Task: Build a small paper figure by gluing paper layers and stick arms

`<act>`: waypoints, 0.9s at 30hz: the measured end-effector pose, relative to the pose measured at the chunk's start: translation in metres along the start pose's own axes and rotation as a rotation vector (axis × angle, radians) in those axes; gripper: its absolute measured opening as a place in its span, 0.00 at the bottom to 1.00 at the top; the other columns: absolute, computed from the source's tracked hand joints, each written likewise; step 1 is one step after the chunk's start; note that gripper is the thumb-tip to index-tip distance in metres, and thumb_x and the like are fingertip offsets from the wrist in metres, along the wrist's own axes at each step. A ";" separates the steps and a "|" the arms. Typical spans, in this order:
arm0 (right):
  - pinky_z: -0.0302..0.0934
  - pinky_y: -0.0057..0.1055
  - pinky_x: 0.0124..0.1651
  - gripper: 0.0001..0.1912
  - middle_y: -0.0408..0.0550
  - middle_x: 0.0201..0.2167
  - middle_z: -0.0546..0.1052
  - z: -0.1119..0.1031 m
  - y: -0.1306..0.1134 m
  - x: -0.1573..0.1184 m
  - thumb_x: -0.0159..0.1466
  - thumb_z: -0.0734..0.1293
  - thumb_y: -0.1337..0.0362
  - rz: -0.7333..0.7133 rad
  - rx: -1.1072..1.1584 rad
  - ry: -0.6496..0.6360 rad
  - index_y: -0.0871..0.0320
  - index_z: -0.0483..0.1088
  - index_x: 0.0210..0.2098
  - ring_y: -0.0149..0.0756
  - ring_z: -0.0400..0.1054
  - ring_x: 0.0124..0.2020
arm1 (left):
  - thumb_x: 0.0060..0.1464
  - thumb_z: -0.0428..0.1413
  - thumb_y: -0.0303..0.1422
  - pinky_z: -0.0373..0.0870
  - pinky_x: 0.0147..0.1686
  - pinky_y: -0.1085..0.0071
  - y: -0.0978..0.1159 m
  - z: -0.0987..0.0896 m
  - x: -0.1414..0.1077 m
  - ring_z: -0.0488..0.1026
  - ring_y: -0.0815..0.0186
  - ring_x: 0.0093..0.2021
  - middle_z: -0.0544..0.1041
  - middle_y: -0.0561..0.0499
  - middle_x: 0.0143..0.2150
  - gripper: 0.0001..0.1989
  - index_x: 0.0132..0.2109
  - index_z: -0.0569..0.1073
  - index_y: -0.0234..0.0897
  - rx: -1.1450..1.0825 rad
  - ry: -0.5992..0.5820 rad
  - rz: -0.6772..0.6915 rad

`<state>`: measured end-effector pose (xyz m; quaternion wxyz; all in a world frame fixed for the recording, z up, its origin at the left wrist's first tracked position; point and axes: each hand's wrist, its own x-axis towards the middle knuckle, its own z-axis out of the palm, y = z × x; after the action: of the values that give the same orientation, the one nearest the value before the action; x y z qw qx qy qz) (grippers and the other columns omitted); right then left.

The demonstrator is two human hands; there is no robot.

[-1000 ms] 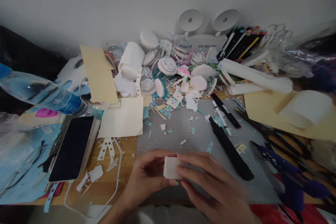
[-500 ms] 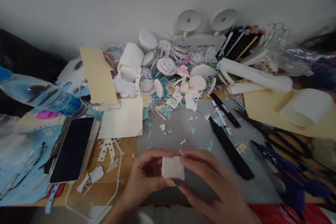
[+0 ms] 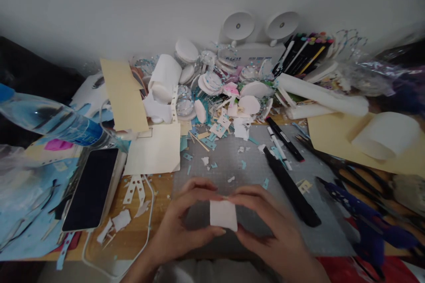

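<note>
One white square (image 3: 223,216) is held between two hands over the near part of one grey mat (image 3: 226,168). The fingers of the left hand (image 3: 177,223) are parted only by the depth of the square, fingertips at its far edge and thumb at its near edge. The fingers of the right hand (image 3: 277,225) grip it likewise on the right side.

Mat, right side: one thick black tool (image 3: 292,188), one black pen (image 3: 285,139) and one white pen (image 3: 279,148); paper scraps (image 3: 206,161), numerous, uncounted. Right of the mat: one blue glue gun (image 3: 368,225), near; at least one pair of scissors (image 3: 333,165); one short roll (image 3: 388,135) on a yellow sheet (image 3: 327,137).

Left on the wooden tabletop (image 3: 162,199): one phone (image 3: 91,190), one bottle (image 3: 49,112) lying tilted, one white cable (image 3: 152,205), one cream card (image 3: 154,150).

Far side: one light (image 3: 238,26) with two round heads; one second roll (image 3: 166,75), left of it; two long white tubes (image 3: 323,95), right. White discs (image 3: 249,105) between overlap; exact count cannot be told.
</note>
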<state>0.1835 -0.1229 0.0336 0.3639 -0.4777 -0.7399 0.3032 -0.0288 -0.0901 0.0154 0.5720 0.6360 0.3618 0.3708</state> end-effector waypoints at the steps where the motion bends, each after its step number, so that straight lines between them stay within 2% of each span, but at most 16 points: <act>1: 0.68 0.26 0.51 0.20 0.45 0.45 0.72 0.000 0.000 0.000 0.61 0.63 0.75 0.000 -0.009 -0.002 0.51 0.66 0.50 0.31 0.70 0.48 | 0.48 0.68 0.31 0.66 0.53 0.65 0.002 -0.002 0.000 0.70 0.56 0.52 0.72 0.45 0.50 0.22 0.51 0.77 0.47 0.102 -0.015 0.011; 4: 0.68 0.27 0.50 0.19 0.46 0.45 0.72 0.001 0.002 0.001 0.62 0.63 0.76 0.015 -0.045 -0.028 0.52 0.66 0.50 0.32 0.70 0.48 | 0.50 0.67 0.31 0.67 0.51 0.66 0.005 -0.006 0.001 0.71 0.57 0.51 0.72 0.46 0.50 0.23 0.53 0.75 0.48 0.317 -0.038 0.057; 6: 0.67 0.28 0.51 0.19 0.46 0.45 0.72 0.003 0.006 0.001 0.63 0.63 0.75 0.019 -0.062 -0.028 0.51 0.66 0.50 0.33 0.70 0.48 | 0.50 0.66 0.31 0.67 0.50 0.67 0.004 -0.006 0.001 0.71 0.58 0.50 0.73 0.47 0.49 0.21 0.52 0.76 0.48 0.341 -0.023 0.056; 10: 0.67 0.34 0.52 0.16 0.48 0.46 0.71 0.006 0.027 -0.003 0.65 0.65 0.71 0.056 -0.140 0.011 0.52 0.66 0.50 0.37 0.69 0.49 | 0.50 0.66 0.34 0.68 0.48 0.69 0.002 -0.004 0.003 0.72 0.60 0.48 0.75 0.48 0.47 0.16 0.48 0.78 0.45 0.171 0.108 -0.001; 14: 0.66 0.42 0.53 0.16 0.50 0.48 0.72 0.005 0.051 -0.013 0.65 0.66 0.70 0.118 -0.264 -0.075 0.52 0.65 0.51 0.43 0.68 0.51 | 0.57 0.59 0.37 0.68 0.40 0.73 0.004 -0.003 0.003 0.73 0.64 0.39 0.77 0.51 0.36 0.06 0.38 0.79 0.41 0.005 0.188 -0.176; 16: 0.65 0.43 0.54 0.17 0.51 0.50 0.71 0.002 0.056 -0.018 0.65 0.66 0.69 0.122 -0.278 -0.115 0.51 0.65 0.53 0.43 0.67 0.53 | 0.61 0.55 0.38 0.67 0.35 0.74 0.005 -0.001 0.004 0.71 0.66 0.33 0.74 0.53 0.30 0.13 0.31 0.76 0.39 -0.039 0.226 -0.255; 19: 0.62 0.39 0.58 0.19 0.50 0.54 0.69 -0.007 0.051 -0.021 0.66 0.66 0.67 0.120 -0.262 -0.112 0.50 0.63 0.55 0.41 0.65 0.56 | 0.61 0.53 0.38 0.64 0.32 0.75 0.009 0.002 0.006 0.67 0.69 0.29 0.68 0.55 0.25 0.18 0.24 0.70 0.37 -0.043 0.265 -0.266; 22: 0.60 0.31 0.56 0.14 0.47 0.50 0.71 -0.016 0.036 -0.018 0.68 0.64 0.68 0.093 -0.197 -0.021 0.49 0.66 0.52 0.35 0.66 0.53 | 0.62 0.52 0.35 0.62 0.29 0.76 0.015 0.002 0.007 0.64 0.70 0.27 0.65 0.56 0.24 0.18 0.23 0.67 0.36 -0.017 0.216 -0.220; 24: 0.62 0.25 0.49 0.10 0.43 0.42 0.73 -0.017 0.024 -0.013 0.68 0.62 0.70 0.085 -0.096 0.058 0.50 0.68 0.45 0.31 0.69 0.45 | 0.62 0.52 0.34 0.61 0.29 0.76 0.020 0.001 0.006 0.64 0.71 0.27 0.66 0.55 0.25 0.17 0.24 0.68 0.36 -0.001 0.150 -0.175; 27: 0.61 0.22 0.38 0.07 0.41 0.32 0.72 -0.010 0.007 -0.007 0.69 0.61 0.69 0.154 0.168 0.125 0.52 0.67 0.35 0.29 0.68 0.34 | 0.63 0.52 0.33 0.63 0.32 0.75 0.027 0.002 0.004 0.67 0.69 0.30 0.70 0.53 0.27 0.15 0.27 0.71 0.35 0.024 0.012 -0.131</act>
<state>0.1968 -0.1257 0.0315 0.4237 -0.5192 -0.6487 0.3606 -0.0249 -0.0899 0.0424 0.5852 0.6154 0.4105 0.3321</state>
